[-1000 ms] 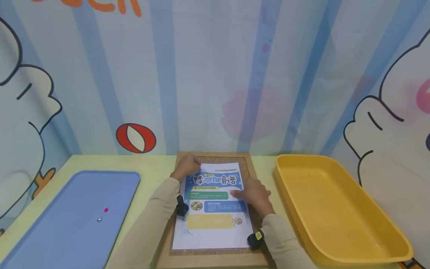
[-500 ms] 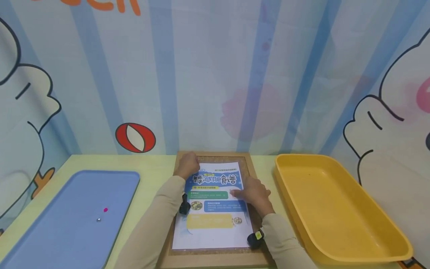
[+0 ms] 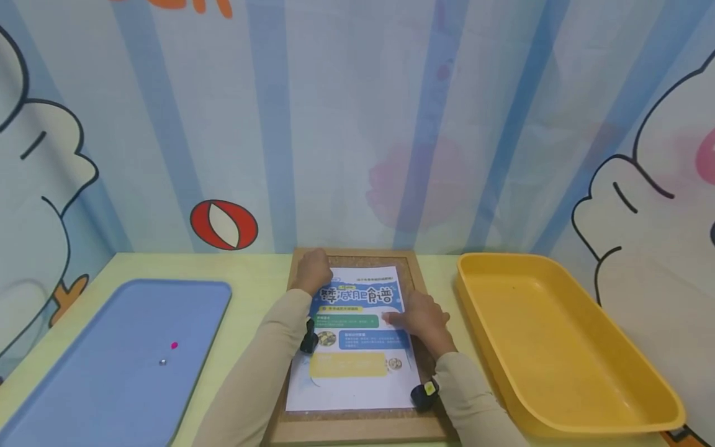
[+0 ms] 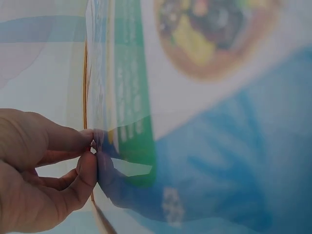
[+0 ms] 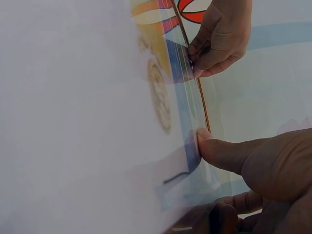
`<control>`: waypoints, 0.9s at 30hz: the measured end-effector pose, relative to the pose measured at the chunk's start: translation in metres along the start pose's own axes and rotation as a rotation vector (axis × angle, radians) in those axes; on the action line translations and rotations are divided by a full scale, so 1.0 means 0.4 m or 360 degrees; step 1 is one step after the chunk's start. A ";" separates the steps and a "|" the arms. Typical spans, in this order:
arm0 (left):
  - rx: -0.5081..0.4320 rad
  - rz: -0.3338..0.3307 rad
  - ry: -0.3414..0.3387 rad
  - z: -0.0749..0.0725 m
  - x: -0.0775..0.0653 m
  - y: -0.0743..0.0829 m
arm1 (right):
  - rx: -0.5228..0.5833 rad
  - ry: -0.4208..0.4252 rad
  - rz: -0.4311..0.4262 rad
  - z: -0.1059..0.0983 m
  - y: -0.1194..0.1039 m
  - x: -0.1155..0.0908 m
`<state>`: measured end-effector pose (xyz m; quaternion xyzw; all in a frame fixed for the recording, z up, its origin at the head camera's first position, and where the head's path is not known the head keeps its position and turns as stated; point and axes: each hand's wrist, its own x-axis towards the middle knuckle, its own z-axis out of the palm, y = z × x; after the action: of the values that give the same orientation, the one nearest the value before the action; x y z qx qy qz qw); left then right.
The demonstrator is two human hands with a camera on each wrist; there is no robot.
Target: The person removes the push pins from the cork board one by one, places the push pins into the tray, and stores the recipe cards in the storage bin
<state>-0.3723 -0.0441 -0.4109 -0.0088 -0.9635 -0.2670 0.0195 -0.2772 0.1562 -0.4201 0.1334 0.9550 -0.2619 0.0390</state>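
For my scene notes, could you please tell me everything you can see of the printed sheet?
The printed sheet is white and looks glossy, reflecting nearby fingers in the wrist views. Large characters cross a blue band near its top; green, blue and yellow panels and small food pictures sit below. It lies flat on a wood-framed board. The left hand covers its upper left corner, pinching a tiny object; the right hand's thumb rests on its right side.

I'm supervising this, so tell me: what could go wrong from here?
The thumb of the right grip rests on the white, rectangular, glossy printed sheet; if it lifts, the sheet might shift.

The left grip pinches a tiny shiny object between fingertips, so it could slip free.
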 end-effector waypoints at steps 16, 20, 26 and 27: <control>-0.0041 -0.0046 -0.0045 -0.017 -0.007 0.003 | -0.0041 -0.0001 -0.0043 -0.002 -0.001 -0.001; -0.0066 -0.0060 -0.0041 -0.021 -0.010 0.004 | -0.0036 -0.0004 -0.0040 -0.005 -0.002 -0.002; -0.0069 -0.0067 -0.0004 -0.015 -0.004 -0.002 | -0.0038 -0.0013 -0.0030 -0.005 -0.003 -0.001; -0.0070 -0.0070 -0.0002 -0.013 -0.002 -0.004 | -0.0037 -0.0013 -0.0028 -0.005 -0.003 -0.001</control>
<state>-0.3712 -0.0480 -0.4073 0.0119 -0.9573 -0.2886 0.0128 -0.2771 0.1561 -0.4177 0.1235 0.9589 -0.2518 0.0421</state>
